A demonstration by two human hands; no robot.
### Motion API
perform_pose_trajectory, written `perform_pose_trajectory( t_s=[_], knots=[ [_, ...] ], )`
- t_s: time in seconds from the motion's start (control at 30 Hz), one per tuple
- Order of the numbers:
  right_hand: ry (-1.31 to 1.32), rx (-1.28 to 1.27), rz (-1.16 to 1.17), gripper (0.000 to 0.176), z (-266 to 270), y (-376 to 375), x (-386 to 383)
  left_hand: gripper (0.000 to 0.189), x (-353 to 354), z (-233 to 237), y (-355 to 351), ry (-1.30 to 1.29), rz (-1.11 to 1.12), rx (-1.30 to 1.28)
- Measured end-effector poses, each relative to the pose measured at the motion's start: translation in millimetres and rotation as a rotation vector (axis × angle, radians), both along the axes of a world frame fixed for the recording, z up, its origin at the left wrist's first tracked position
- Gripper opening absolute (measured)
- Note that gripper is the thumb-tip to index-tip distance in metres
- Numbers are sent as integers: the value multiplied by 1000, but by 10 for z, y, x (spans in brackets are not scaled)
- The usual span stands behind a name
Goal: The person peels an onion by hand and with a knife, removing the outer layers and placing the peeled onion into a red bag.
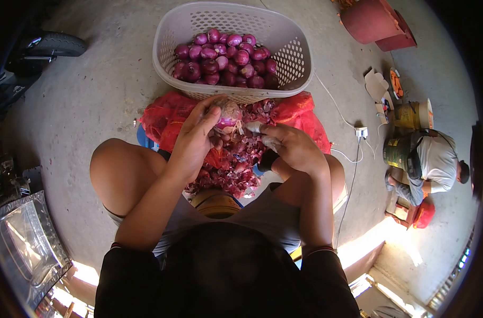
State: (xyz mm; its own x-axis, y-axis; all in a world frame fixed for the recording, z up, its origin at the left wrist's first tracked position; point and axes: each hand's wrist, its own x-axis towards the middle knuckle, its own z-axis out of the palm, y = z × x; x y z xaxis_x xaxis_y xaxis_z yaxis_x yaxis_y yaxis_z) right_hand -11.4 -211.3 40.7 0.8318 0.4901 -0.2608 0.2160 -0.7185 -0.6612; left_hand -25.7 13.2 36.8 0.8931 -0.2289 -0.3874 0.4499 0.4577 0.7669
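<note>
My left hand [198, 127] is closed around a red onion [229, 120] with some papery skin still on it, its stringy end turned toward my right hand. Close to that end, my right hand [294, 147] has its fingers curled together, with white wrapping on some fingertips. Whatever those fingers may pinch is too small or hidden to name. Beneath both hands lies a heap of loose onion skins [233, 172] on red mesh sacking [164, 119]. Just beyond, a grey plastic basket [236, 94] holds many shiny purple onions [231, 58].
A yellowish container [215, 204] sits between my legs. On the right, cables run across the concrete floor to a white power strip [361, 132]. Farther right a person [435, 159] sits bent beside buckets [414, 114]. A tyre [56, 44] stands at the left; red tubs [371, 21] stand back right.
</note>
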Motion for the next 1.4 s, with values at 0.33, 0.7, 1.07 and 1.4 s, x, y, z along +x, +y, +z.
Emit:
perform_pose_trajectory(
  t_s=[0.33,0.7,1.07,1.4],
  knots=[
    [0,-93,103,26,-124,-108,9,34,-4,4,-24,30,44,-12],
    [-5,-78,-78,49,-25,-44,-29,39,-18,-13,11,15,-56,17],
    [-24,7,15,41,-37,-29,14,39,-21,-2,-22,20,-32,30],
    [-37,-34,-61,46,-4,-6,-15,38,-21,-9,-23,8,-33,24]
  ],
)
